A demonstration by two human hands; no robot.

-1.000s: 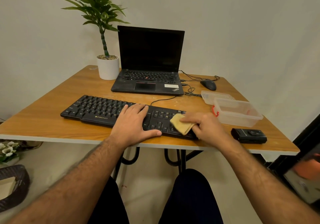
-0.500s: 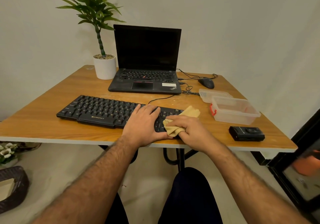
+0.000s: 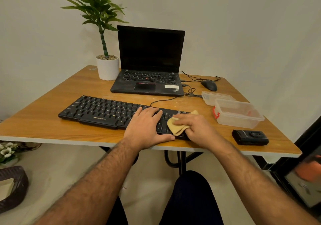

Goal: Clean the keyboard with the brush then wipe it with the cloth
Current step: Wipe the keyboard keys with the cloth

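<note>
Wiping keyboard (image 3: 97, 111) right end, right hand (image 3: 196, 129) clutching cloth (image 3: 175, 126); left hand (image 3: 145, 125) flat, relaxed, we're steadying board.

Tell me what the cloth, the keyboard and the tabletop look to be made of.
Cloth: soft tan fabric, possibly microfibre; it folds limply under the right hand.
Keyboard: matte black plastic, by its moulded keys with printed legends.
Tabletop: wood-grain surface with a pale edge band, probably laminate over board.
</note>
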